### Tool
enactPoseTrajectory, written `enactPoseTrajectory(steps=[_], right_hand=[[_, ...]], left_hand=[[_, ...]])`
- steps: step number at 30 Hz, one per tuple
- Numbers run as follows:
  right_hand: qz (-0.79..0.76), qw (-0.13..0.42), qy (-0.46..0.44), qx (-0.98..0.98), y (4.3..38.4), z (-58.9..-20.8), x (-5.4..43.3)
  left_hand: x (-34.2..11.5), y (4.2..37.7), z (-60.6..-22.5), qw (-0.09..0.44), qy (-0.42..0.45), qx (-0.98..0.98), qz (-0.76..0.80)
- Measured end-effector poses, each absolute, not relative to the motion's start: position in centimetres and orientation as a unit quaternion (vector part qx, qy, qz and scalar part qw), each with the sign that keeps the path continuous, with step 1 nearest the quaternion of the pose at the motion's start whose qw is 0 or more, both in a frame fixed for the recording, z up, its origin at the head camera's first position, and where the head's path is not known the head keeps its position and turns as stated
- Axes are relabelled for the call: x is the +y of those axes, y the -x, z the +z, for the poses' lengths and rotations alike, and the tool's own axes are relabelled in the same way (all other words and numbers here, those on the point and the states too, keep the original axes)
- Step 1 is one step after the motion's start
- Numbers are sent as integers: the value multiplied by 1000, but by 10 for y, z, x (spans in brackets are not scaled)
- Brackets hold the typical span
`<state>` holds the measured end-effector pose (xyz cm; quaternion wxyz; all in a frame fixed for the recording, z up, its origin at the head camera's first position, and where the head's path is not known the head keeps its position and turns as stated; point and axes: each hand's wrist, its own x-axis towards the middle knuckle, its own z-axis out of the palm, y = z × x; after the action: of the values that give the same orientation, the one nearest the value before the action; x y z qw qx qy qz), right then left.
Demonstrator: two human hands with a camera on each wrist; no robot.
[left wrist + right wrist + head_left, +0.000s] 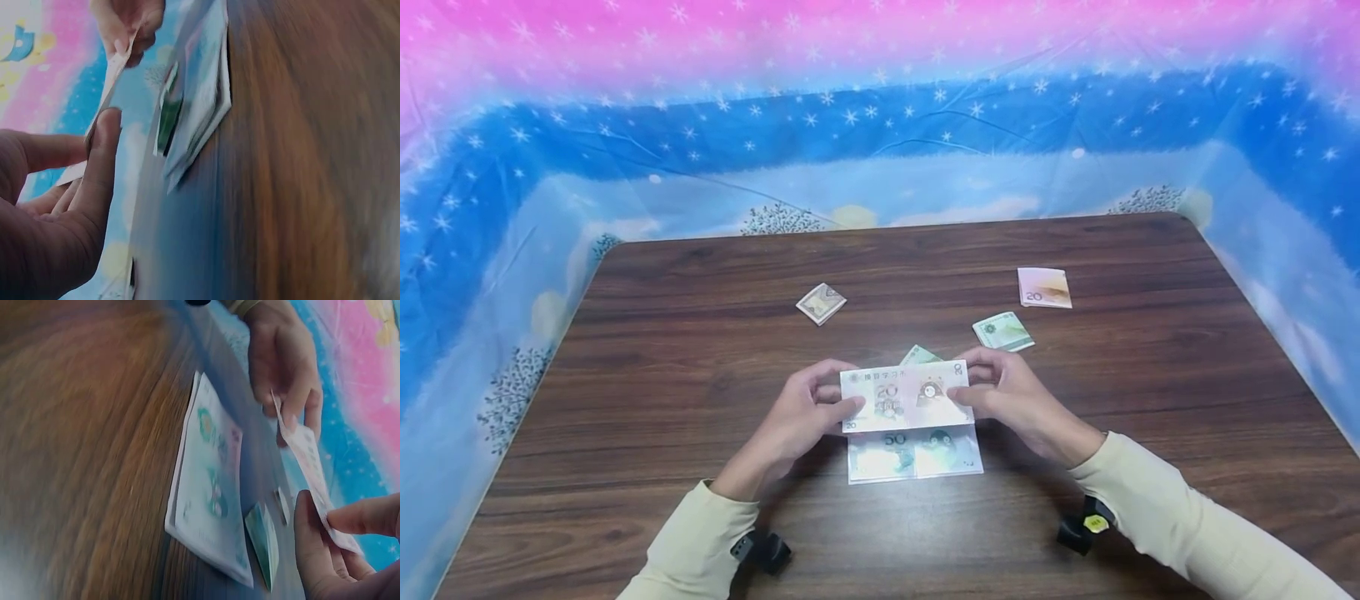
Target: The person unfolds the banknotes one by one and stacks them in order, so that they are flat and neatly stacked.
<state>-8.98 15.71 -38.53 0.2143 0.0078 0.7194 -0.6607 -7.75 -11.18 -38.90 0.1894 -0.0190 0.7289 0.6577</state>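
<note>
Both hands hold a 20 play banknote (904, 400) spread flat in the air, its printed face up. My left hand (797, 412) pinches its left end between thumb and fingers. The right hand (1018, 400) pinches the opposite end the same way. Below it on the table lies a small stack of unfolded notes with a green 50 note (913, 454) on top, partly covered by the held note in the head view. In the right wrist view the stack (209, 481) shows several layers with slightly raised edges.
Just behind the held note a folded green note (921, 355) peeks out. Farther back lie another folded green note (1003, 332), a folded 20 note (1045, 287) at the right and a folded brownish note (822, 304) at the left. A patterned cloth (880, 125) hangs around the wooden table.
</note>
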Motion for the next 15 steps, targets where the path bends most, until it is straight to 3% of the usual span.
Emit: enactPoseTrajectory(steps=[8, 15], right_hand=[[-601, 217, 16, 769, 89, -388, 170], [-552, 205, 97, 802, 85, -394, 177]], left_hand=[[-117, 74, -387, 211, -66, 794, 567], [-115, 71, -383, 226, -107, 854, 456]])
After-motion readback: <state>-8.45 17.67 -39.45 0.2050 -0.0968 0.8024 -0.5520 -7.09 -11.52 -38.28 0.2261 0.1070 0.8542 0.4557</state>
